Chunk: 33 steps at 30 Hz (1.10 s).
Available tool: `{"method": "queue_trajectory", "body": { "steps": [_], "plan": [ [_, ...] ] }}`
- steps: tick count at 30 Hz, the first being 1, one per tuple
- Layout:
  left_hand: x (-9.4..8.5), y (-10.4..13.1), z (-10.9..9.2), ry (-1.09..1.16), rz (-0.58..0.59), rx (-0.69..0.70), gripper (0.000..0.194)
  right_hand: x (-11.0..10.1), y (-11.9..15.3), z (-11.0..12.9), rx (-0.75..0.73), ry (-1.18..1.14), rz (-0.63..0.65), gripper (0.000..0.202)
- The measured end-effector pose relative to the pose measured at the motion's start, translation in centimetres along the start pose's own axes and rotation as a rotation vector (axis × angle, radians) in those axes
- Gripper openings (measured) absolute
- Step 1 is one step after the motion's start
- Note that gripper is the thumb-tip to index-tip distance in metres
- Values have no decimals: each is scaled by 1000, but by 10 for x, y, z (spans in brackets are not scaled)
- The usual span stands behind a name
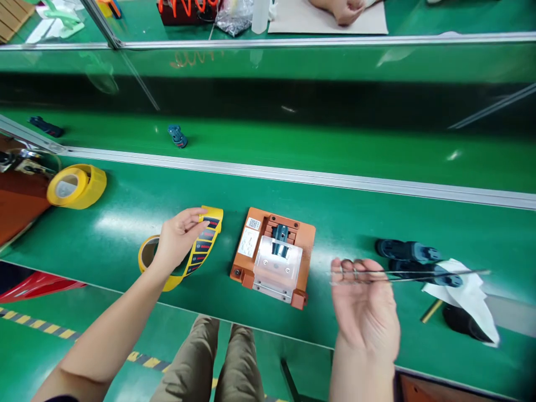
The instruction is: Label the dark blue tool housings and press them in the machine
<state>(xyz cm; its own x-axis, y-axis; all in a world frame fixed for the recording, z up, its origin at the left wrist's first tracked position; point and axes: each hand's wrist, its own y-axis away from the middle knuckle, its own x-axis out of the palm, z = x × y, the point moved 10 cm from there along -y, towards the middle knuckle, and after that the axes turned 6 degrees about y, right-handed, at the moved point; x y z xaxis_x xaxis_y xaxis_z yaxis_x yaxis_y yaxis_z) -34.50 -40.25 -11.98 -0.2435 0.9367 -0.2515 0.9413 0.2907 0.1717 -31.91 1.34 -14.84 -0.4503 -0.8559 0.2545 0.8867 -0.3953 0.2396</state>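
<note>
My left hand (176,239) pinches the free end of a yellow strip of dark printed labels (204,245). The strip curves back to its roll, partly hidden behind that hand. My right hand (366,312) is turned palm up, with long thin metal tweezers (435,276) held across its fingers, tips pointing left. Between my hands sits an orange-brown fixture (307,237) with a clear hinged plate (274,273). A dark blue plastic housing (280,234) rests in it, its lower part under the plate. Two more dark housings (406,249) lie beyond my right hand.
A second yellow roll (86,187) stands at the left. At right are a white cloth (464,285), a black object (463,324) and a brass-coloured rod (431,311). A metal rail (251,167) borders a green belt carrying small dark parts (177,136). Another person's hand (345,11) is across it.
</note>
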Motion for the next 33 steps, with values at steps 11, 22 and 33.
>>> {"method": "queue_trajectory", "body": {
  "steps": [11, 22, 33],
  "plan": [
    [-40, 45, 30, 267, -276, -136, 29, 177, 42, -32, 156, 135, 629, 23],
    [-37, 61, 26, 179, -226, -57, 22, 243, 56, -39, 169, 186, 817, 26],
    [-8, 30, -6, -502, -84, 124, 43, 184, 27, -12, 5, 260, 626, 24]
  ]
}}
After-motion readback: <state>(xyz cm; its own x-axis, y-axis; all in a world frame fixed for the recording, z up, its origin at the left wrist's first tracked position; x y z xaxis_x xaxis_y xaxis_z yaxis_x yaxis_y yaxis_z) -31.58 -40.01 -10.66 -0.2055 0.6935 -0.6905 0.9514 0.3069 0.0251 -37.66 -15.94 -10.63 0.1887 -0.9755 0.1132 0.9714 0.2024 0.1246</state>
